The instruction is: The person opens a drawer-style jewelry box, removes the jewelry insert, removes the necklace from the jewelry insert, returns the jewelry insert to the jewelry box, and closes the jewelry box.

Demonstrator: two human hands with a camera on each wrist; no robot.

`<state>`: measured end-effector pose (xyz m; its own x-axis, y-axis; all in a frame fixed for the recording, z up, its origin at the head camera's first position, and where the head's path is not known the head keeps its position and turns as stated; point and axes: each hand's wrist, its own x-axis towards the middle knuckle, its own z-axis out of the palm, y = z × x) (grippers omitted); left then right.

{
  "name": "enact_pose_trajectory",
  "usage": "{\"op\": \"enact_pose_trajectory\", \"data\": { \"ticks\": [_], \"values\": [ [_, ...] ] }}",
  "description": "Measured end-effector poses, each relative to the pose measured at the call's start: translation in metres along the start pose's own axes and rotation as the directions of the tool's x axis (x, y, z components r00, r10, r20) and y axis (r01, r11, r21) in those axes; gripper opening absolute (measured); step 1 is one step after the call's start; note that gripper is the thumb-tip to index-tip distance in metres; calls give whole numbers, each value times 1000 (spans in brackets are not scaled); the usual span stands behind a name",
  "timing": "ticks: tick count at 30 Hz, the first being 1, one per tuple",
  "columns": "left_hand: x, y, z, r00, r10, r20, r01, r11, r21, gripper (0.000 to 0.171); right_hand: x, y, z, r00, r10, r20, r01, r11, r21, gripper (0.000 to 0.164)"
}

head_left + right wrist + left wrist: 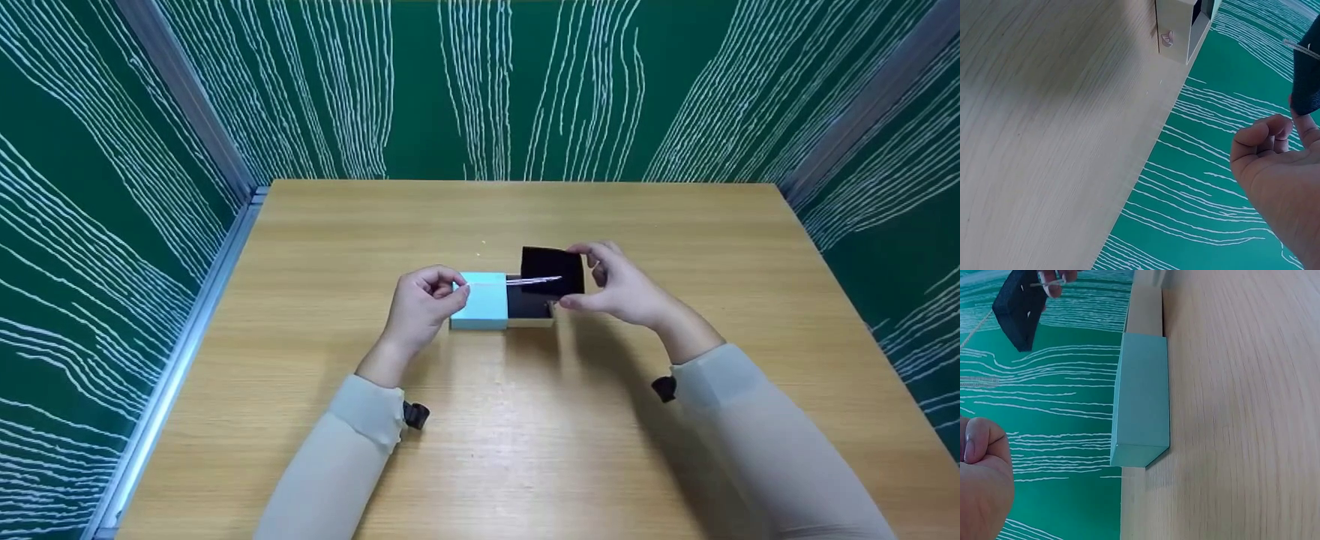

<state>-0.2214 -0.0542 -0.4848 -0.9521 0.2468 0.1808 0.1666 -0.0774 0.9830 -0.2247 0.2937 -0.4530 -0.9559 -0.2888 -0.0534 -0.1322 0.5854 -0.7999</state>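
Black pad (551, 263) gripped in right hand (621, 288); left hand (420, 311) pinches silvery strand (534, 280) above turquoise box (480, 306).

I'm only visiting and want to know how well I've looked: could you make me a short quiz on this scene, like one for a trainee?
1. Multiple choice: What colour is the slab held by the right hand?
A) White
B) Black
C) Red

2. True or false: The box's tray is pushed all the way into its sleeve.

3. Fill in: The thin, pale strand is pinched by the person's ____ hand.

Key:
1: B.
2: False; the tray sticks out of the turquoise sleeve.
3: Left; the fingers of the left hand pinch it.
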Motion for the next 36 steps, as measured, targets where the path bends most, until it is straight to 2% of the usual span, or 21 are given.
{"op": "enact_pose_trajectory", "data": {
  "ticks": [17,28,36],
  "values": [
    [0,0,-8,998,43,-45,-45,998,-41,11,1,4,-1,1000,-20,-15,21,999,45,89],
    [-1,-1,-12,996,46,-77,-51,996,-70,16,0,4,-2,1000,-12,-12,12,999,48,88],
    [-2,0,-15,995,48,-92,-52,998,-41,14,0,4,-1,1000,-15,-14,16,999,51,90]
  ]
}}
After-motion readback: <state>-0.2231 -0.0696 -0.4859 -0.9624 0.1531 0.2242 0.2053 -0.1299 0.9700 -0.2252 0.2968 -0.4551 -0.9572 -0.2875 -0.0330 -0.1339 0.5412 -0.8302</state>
